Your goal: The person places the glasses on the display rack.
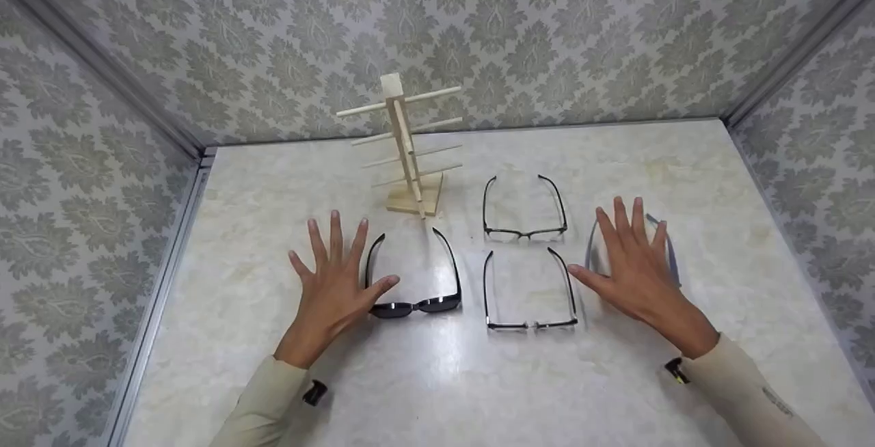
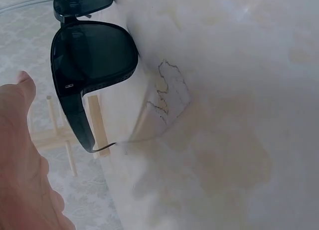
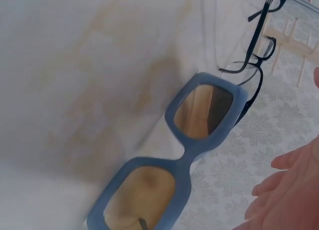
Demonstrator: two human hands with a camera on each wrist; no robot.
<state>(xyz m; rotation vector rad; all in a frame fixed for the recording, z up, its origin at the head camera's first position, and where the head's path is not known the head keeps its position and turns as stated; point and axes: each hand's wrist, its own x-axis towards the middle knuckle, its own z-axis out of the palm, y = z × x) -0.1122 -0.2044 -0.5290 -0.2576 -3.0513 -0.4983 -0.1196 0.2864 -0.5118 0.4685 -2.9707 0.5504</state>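
My left hand [image 1: 333, 295] is spread with straight fingers beside the black sunglasses [image 1: 415, 306], its thumb overlapping their left side in the head view. Dark lenses of these sunglasses [image 2: 94, 55] show large in the left wrist view. My right hand [image 1: 632, 266], also spread, hovers over blue-framed glasses [image 1: 672, 259] and hides most of them. The right wrist view shows their thick blue frame [image 3: 185, 150] and tinted lenses. Between the hands lie black half-rim glasses [image 1: 532, 325], and behind those another dark-framed pair [image 1: 525, 234]. Neither hand holds anything.
A wooden display stand [image 1: 410, 153] with several thin pegs rises at the back, left of centre, bearing no glasses. The marbled table [image 1: 246, 228] is enclosed by patterned walls [image 1: 437, 30] at the back and both sides.
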